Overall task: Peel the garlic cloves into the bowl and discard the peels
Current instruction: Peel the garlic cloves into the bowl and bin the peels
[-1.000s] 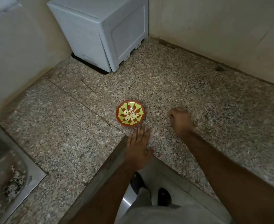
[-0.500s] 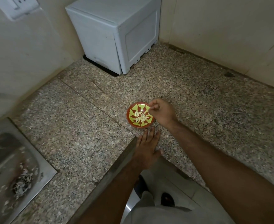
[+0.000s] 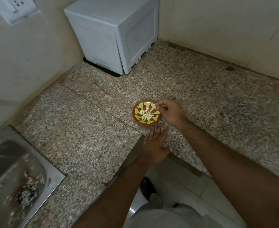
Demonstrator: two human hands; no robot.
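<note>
The desk is speckled granite, L-shaped, with a seam running diagonally across it and plain pale walls behind. A pale grey appliance stands in the far corner, well beyond the fingers, and a white switch plate is on the wall at upper left. Far to the left of both hands a steel sink is set into the desk, with whitish peels gathered around its drain.

The bowl sits on the desk just beyond the left hand's fingertips. It is small and round, red with a yellow-green pattern inside, and holds a small heap of pale peeled garlic cloves at its centre.

The right hand hovers over the bowl's right rim, its fingers curled and pinched together; whether they hold anything cannot be told. The left hand lies flat on the desk edge, fingers straight and pointing at the bowl, holding nothing.
</note>
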